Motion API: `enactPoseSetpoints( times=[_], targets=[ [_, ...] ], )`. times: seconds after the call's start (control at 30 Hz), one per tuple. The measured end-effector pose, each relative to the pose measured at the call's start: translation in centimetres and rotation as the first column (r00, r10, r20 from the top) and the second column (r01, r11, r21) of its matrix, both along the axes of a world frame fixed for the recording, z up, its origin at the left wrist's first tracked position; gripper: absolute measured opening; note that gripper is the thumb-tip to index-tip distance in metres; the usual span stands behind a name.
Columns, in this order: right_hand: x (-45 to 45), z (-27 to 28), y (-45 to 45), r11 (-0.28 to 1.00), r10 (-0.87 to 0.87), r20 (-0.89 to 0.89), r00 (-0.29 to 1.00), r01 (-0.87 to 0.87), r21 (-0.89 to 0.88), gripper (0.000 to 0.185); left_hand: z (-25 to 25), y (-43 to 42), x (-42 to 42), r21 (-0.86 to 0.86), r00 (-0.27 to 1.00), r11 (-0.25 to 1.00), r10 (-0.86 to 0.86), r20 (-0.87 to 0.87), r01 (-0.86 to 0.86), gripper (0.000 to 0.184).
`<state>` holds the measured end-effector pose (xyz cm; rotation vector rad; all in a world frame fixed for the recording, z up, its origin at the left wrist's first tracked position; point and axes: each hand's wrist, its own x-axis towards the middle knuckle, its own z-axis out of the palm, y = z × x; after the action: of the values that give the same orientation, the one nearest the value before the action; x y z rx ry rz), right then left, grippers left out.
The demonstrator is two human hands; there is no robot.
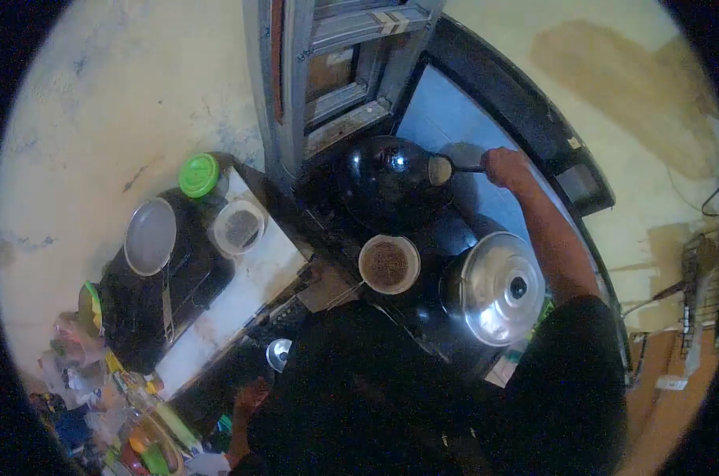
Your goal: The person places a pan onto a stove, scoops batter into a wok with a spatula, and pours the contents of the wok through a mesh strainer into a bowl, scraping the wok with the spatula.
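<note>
My right hand is closed around the dark handle of a cooking utensil with a pale, rounded head. That head is at the right side of a black wok, whose contents I cannot make out. Low on the left is my left hand, dim and partly cut off by my dark clothing, so its fingers are unclear. A small shiny metal lid or bowl lies just above it. In front of me, a round container with brown contents stands close to the wok.
A large pot with a silver lid stands at right. On the left ledge are a white tub, a green-lidded jar and a grey strainer or pan. Bags and packets crowd the lower left. A window frame rises behind.
</note>
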<state>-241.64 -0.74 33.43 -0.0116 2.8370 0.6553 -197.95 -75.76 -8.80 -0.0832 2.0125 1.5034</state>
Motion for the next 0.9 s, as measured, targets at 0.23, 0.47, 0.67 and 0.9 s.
enactPoseSetpoints(
  times=[0.23,0.47,0.67,0.9],
  targets=[
    [-1.8,-0.6,-0.2,0.993,-0.114,0.109,0.988,0.114,0.001,0.022,9.3,0.9,-5.7,-0.108,0.817,0.927,0.367,0.444,-0.358,0.029],
    [-2.7,-4.3,-0.3,0.993,-0.01,0.29,0.957,0.044,-0.113,0.023,5.8,-0.3,-1.0,-0.702,0.644,0.706,-0.579,-0.501,0.089,0.026],
    [-3.5,-14.4,4.6,0.775,0.138,0.307,0.942,0.09,-0.626,0.019,5.9,2.1,5.7,-0.583,0.95,0.789,-0.298,-0.092,0.192,0.025],
    [-3.2,-15.6,-0.2,0.508,-0.188,0.407,0.894,0.443,-0.738,0.018,3.3,0.4,9.2,-0.637,0.92,0.723,-0.388,-0.055,0.267,0.026]
  ],
)
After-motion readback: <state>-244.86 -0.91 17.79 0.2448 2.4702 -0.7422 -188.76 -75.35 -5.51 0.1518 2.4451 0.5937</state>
